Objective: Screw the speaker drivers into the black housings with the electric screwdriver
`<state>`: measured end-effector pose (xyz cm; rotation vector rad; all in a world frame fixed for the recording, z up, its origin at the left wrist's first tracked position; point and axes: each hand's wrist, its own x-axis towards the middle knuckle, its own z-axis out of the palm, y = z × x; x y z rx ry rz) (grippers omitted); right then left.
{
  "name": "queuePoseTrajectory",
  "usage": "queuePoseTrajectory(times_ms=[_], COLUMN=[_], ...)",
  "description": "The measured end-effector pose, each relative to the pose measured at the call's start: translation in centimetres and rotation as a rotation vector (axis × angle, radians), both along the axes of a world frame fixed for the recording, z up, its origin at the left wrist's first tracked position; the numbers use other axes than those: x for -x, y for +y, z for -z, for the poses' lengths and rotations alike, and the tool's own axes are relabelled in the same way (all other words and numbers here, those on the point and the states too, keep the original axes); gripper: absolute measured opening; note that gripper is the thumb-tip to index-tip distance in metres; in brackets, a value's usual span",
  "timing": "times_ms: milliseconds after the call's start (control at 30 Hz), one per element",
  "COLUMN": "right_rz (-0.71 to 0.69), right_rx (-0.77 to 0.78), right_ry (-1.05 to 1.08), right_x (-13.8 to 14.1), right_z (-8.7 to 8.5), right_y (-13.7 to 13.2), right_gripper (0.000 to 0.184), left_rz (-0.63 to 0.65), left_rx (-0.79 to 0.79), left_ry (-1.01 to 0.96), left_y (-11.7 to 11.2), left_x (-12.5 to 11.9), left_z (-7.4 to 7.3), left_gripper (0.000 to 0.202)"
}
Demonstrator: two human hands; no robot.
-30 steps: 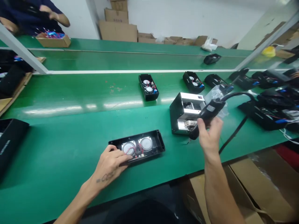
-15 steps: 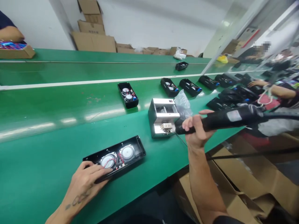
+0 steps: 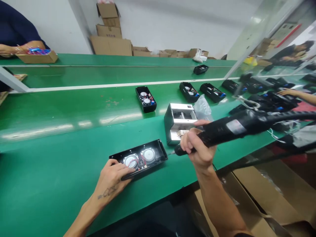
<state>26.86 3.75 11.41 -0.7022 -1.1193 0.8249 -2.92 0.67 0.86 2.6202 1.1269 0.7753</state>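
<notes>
My left hand (image 3: pixel 115 173) grips the near left end of a black speaker housing (image 3: pixel 154 162), which lies open side up on the green bench. Two round speakers with red wires show inside it. My right hand (image 3: pixel 198 146) is wrapped round a black electric screwdriver (image 3: pixel 222 129), held almost level. Its thin bit points left, close to the right end of the housing; I cannot tell whether it touches. Just behind the tool stands a silver screw feeder (image 3: pixel 170 123), partly covered by my right hand.
More black housings (image 3: pixel 146 99) sit on the green belt (image 3: pixel 81 105) behind the bench. A clear plastic bag (image 3: pixel 202 108) lies beside the feeder. Cardboard boxes (image 3: pixel 261 187) stand below at the right. Co-workers are at the far left and right; the tool's cable runs off right.
My right hand has brought the screwdriver from the screw feeder down and left to the housing's right end. The left hand keeps its hold on the housing; the view has shifted.
</notes>
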Motion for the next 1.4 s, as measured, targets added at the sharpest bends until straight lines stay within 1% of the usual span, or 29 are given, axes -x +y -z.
queuePoseTrajectory(times_ms=[67,133,200,267,633,767,900,967,1067,1133,1233,1267,1300,1333,1400], right_rz=[-0.074,-0.158,-0.223,-0.248,-0.216,-0.261,-0.314,-0.281,-0.147,-0.101,-0.16,-0.162,-0.129,-0.049,0.206], right_rx=[-0.013,-0.003,0.017,0.037,0.039,0.009,0.006,-0.012,-0.036,-0.041,-0.012,-0.004,0.0,-0.004,-0.034], right_ry=[0.034,0.037,0.031,0.021,-0.089,-0.164,-0.189,-0.225,-0.349,-0.394,-0.319,-0.262,-0.2,-0.145,-0.093], right_x=[1.8,3.4,4.4,5.0,5.9,6.1,6.2,6.3,6.7,6.8,6.2,5.5,4.6,3.5,0.8], right_z=[0.4,1.1,1.8,2.4,3.7,4.2,3.9,3.6,3.3,3.2,2.9,2.6,2.2,1.7,0.7], right_y=[-1.0,-1.6,-1.7,-1.6,-1.4,-1.7,-2.0,-2.1,-2.2,-2.2,-2.0,-1.7,-1.2,-0.7,0.9], right_gripper=[0.026,0.027,0.027,0.027,0.025,0.022,0.025,0.026,0.025,0.023,0.024,0.026,0.028,0.029,0.028], left_rz=[-0.008,-0.017,-0.018,-0.019,-0.01,0.0,-0.01,-0.013,-0.019,-0.024,-0.018,-0.019,-0.024,-0.034,-0.054], left_rx=[0.038,0.057,0.06,0.057,0.06,0.063,0.061,0.069,0.059,0.032,0.01,0.011,0.014,0.015,0.014], left_ry=[0.0,0.001,-0.003,-0.01,0.025,0.015,0.005,0.012,0.009,-0.003,-0.003,0.001,0.006,0.007,0.003], left_y=[-0.1,-0.1,-0.1,-0.2,-0.2,-0.3,-0.4,-0.4,-0.4,-0.3,0.0,0.1,0.2,0.2,0.4], left_x=[-0.1,-0.1,-0.1,0.0,-0.1,-0.2,-0.2,-0.3,-0.2,0.0,0.4,0.5,0.6,0.6,0.4], left_z=[0.1,0.3,0.5,0.6,0.2,0.3,0.4,0.5,0.5,0.6,1.0,1.2,1.3,1.4,1.5], left_gripper=[0.01,0.011,0.013,0.013,0.009,0.009,0.011,0.012,0.012,0.012,0.011,0.011,0.011,0.011,0.01])
